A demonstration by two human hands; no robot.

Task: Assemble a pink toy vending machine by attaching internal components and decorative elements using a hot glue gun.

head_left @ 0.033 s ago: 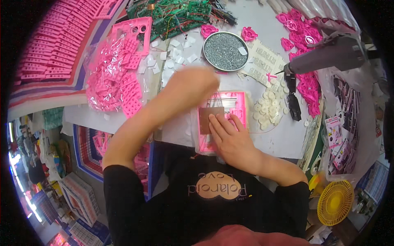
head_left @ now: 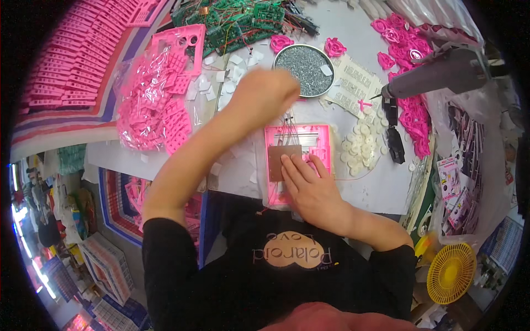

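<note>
My right hand (head_left: 313,185) lies flat with fingers stretched out, fingertips on a brown circuit board (head_left: 282,163). The board rests over a pink plastic casing (head_left: 324,135) at the table's near side. Several thin wires (head_left: 288,131) rise from the board's far edge. My left hand (head_left: 265,95) is raised beyond the casing, at the near left rim of a round dish (head_left: 275,54) of small metal screws. Its fingers are curled in and slightly blurred; what they hold, if anything, is hidden. A small white piece (head_left: 326,70) lies on the screws.
Green circuit boards (head_left: 237,25) lie at the back. Pink parts in a plastic bag (head_left: 146,105) are at left, by white squares (head_left: 237,59). White round pieces (head_left: 361,144) sit right of the casing. An electric screwdriver (head_left: 436,71) points inward; magenta parts (head_left: 411,110) pile up behind it.
My left hand has moved slightly away from me, off the wires and toward the screw dish. My right hand and the board stay in place.
</note>
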